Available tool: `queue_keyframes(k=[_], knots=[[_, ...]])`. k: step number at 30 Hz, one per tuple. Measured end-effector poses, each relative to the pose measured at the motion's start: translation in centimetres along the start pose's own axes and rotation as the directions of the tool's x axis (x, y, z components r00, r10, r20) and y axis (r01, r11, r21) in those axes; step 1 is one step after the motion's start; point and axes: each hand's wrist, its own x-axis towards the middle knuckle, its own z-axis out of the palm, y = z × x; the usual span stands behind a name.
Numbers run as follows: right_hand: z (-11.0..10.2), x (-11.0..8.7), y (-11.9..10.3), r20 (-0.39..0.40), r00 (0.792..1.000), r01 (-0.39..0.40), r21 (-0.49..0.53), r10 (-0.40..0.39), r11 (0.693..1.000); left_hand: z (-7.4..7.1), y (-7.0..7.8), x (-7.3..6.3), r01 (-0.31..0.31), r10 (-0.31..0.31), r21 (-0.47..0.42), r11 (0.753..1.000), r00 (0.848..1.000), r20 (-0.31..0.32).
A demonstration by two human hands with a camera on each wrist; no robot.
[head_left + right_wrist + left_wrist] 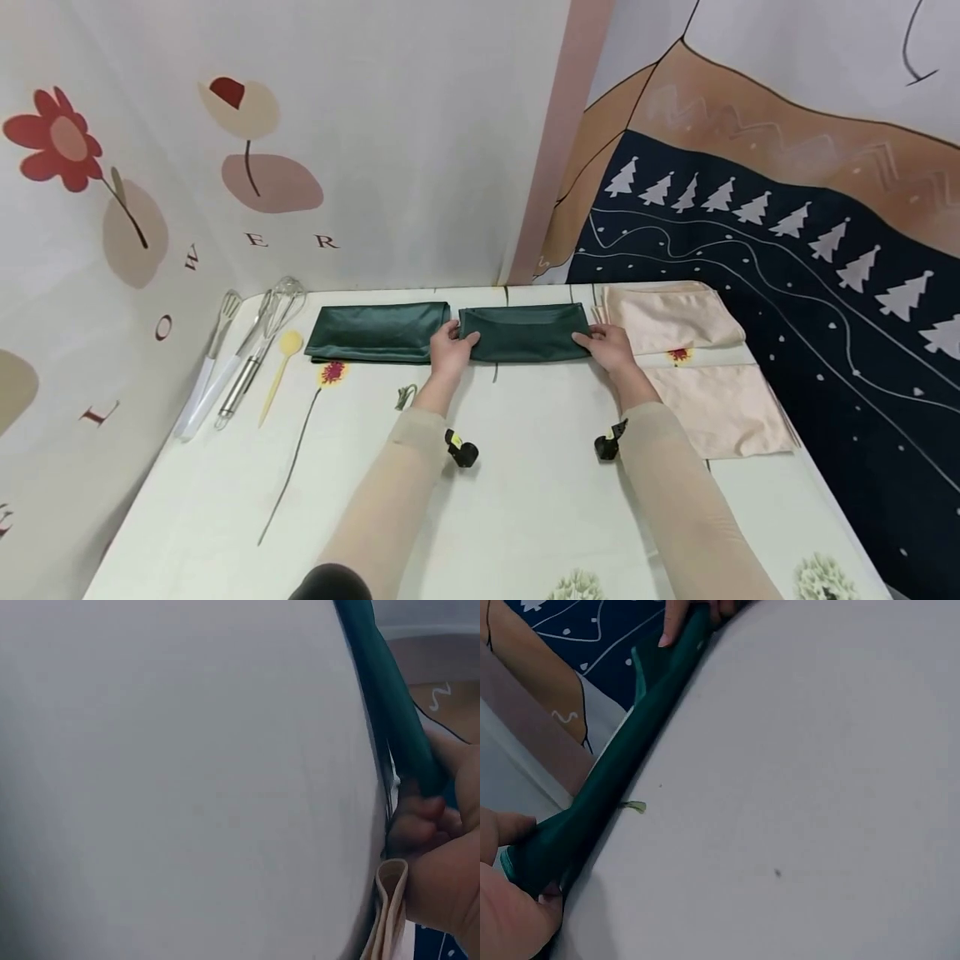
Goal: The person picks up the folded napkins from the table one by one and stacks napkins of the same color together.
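A folded dark green satin cloth [525, 335] lies across the back of the table, spanning the space between my two hands. My left hand [451, 351] pinches its left end, thumb on top; in the left wrist view that end of the cloth [547, 851] bends up between thumb and fingers. At the other end my right hand [609, 348] grips the cloth, and the right wrist view has the fingers [420, 825] curled under its edge. Just left of my left hand is a second folded green satin cloth [378, 332].
Two folded pale pink satin cloths [667, 317] [723, 410] lie to the right. On the left are a slotted utensil [213, 342], a whisk [258, 354] and a yellow spoon [282, 371]. A curtain wall [420, 167] borders the table's back edge.
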Motion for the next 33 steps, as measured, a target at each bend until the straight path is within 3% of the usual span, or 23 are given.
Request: queue_keyframes(k=[5, 11, 16, 21, 26, 33], knots=[[0.2, -0.1, 0.8, -0.041, 0.997, 0.074, 0.08, -0.071, 0.994, -0.2, 0.2, 0.1, 0.044, -0.046, -0.165, 0.985, 0.999, -0.01], [0.3, -0.4, 0.7, -0.063, 0.985, 0.164, 0.079, -0.159, 0.983, -0.1, 0.2, 0.5, 0.031, -0.026, -0.102, 0.994, 0.998, 0.052], [0.2, 0.1, 0.7, 0.003, 0.995, 0.103, 0.084, -0.104, 0.991, -0.1, 0.1, 0.5, 0.046, -0.041, -0.071, 0.996, 0.997, 0.07], [0.0, 0.3, 0.7, 0.053, 0.997, 0.052, 0.157, -0.061, 0.986, -0.2, -0.1, 0.5, 0.054, -0.049, -0.109, 0.993, 0.998, 0.047], [-0.3, 0.0, 0.2, 0.053, 0.997, 0.047, 0.274, -0.063, 0.961, -0.4, 0.5, 0.5, 0.04, -0.03, -0.177, 0.983, 0.998, 0.057], [-0.7, -0.3, -0.8, 0.024, 0.996, 0.069, 0.377, -0.084, 0.924, -0.6, 1.5, 0.7, 0.033, -0.022, -0.206, 0.978, 0.998, 0.053]])
